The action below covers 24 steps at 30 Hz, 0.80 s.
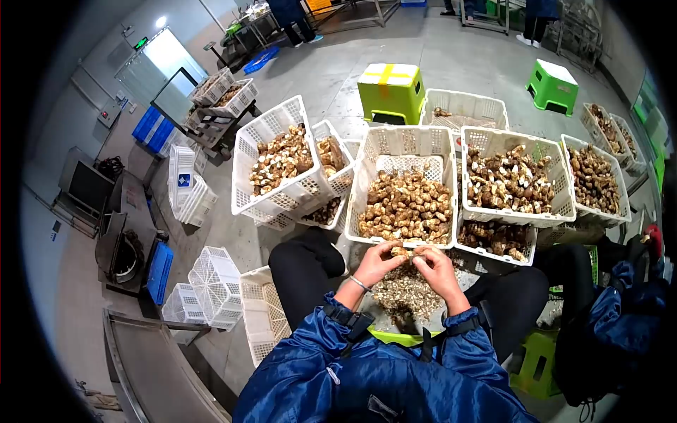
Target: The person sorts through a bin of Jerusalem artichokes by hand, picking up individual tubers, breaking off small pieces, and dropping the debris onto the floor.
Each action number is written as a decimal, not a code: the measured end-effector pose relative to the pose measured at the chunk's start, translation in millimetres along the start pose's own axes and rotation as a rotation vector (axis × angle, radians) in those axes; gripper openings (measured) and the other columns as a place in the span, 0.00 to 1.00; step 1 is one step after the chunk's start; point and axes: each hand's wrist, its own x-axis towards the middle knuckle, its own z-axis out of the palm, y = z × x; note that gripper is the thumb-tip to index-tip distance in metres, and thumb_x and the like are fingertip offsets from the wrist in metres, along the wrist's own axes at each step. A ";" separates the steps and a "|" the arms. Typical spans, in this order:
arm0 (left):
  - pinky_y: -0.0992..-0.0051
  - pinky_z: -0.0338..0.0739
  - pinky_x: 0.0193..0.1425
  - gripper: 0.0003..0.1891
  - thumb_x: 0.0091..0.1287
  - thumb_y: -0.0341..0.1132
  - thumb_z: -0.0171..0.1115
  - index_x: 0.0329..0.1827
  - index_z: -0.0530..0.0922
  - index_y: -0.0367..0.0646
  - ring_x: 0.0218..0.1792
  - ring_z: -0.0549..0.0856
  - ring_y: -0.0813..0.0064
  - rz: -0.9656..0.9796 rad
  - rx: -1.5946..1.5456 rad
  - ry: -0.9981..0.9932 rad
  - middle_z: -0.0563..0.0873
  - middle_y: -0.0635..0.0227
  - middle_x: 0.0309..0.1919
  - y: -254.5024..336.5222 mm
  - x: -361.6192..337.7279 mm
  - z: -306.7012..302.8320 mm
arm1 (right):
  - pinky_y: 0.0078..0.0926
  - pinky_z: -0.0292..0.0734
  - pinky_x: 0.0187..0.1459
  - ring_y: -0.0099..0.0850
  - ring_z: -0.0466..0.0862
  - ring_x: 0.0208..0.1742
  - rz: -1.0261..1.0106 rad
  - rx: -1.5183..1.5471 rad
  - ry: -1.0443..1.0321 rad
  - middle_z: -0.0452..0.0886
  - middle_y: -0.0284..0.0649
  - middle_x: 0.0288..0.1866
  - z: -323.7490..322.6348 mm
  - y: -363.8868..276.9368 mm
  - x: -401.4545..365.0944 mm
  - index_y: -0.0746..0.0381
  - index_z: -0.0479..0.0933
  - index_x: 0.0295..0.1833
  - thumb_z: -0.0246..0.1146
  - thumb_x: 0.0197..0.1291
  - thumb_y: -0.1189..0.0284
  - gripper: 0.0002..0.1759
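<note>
Between my knees, my left hand point(376, 266) pinches a small brown-and-white mushroom point(399, 252). My right hand point(437, 271) is just beside it with thumb and fingers closed; what they hold, if anything, I cannot make out. Right in front of both hands stands a white plastic crate point(358, 180) with many small brown mushrooms point(405, 204) in it. Below the hands, a layer of pale and brown trimmings point(409, 296) covers the surface between my legs.
More mushroom crates stand on the right point(518, 176) and a tilted one point(275, 158) on the left. Behind are a green stool with yellow tape point(390, 92) and another green stool point(553, 86). A co-worker in a blue sleeve point(627, 310) sits close at my right.
</note>
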 end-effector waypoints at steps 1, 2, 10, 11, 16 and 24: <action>0.77 0.77 0.49 0.24 0.64 0.36 0.71 0.60 0.77 0.34 0.45 0.81 0.83 -0.039 -0.061 -0.005 0.85 0.67 0.47 -0.5 -0.5 0.4 | 0.27 0.75 0.52 0.33 0.83 0.50 0.053 0.024 -0.003 0.83 0.41 0.51 -1.1 1.5 0.5 0.67 0.82 0.47 0.65 0.63 0.69 0.12; 0.77 0.77 0.49 0.24 0.64 0.36 0.70 0.61 0.77 0.34 0.45 0.81 0.82 -0.078 -0.122 -0.010 0.85 0.67 0.47 -0.7 -0.8 0.7 | 0.27 0.75 0.52 0.33 0.83 0.50 0.106 0.047 -0.006 0.83 0.41 0.52 -2.6 2.9 1.2 0.67 0.82 0.47 0.66 0.63 0.69 0.13; 0.77 0.80 0.48 0.20 0.67 0.31 0.67 0.60 0.75 0.35 0.43 0.83 0.79 -0.201 -0.441 -0.007 0.85 0.67 0.46 -8.5 1.2 3.4 | 0.28 0.76 0.52 0.30 0.83 0.50 0.003 0.089 0.029 0.85 0.40 0.47 -1.0 -3.7 2.9 0.65 0.82 0.48 0.65 0.64 0.69 0.12; 0.76 0.80 0.47 0.19 0.67 0.31 0.67 0.60 0.75 0.36 0.43 0.84 0.78 -0.244 -0.574 -0.019 0.84 0.67 0.45 -13.7 2.2 3.5 | 0.28 0.76 0.52 0.30 0.83 0.50 0.225 0.145 -0.002 0.85 0.39 0.47 -4.6 -7.5 2.2 0.65 0.82 0.48 0.64 0.65 0.69 0.12; 0.75 0.83 0.44 0.18 0.68 0.31 0.66 0.59 0.73 0.38 0.43 0.84 0.76 -0.289 -0.696 0.019 0.83 0.67 0.45 -12.8 3.1 7.4 | 0.28 0.74 0.55 0.31 0.82 0.52 -0.054 0.058 0.015 0.84 0.41 0.51 1.3 2.0 3.2 0.67 0.82 0.48 0.63 0.64 0.70 0.12; 0.76 0.83 0.47 0.21 0.68 0.30 0.67 0.61 0.72 0.36 0.43 0.84 0.77 -0.249 -0.599 0.036 0.82 0.65 0.47 -12.1 3.8 10.6 | 0.24 0.74 0.51 0.28 0.79 0.52 -0.012 0.185 0.030 0.80 0.41 0.53 0.4 -6.1 2.8 0.68 0.81 0.45 0.64 0.64 0.71 0.10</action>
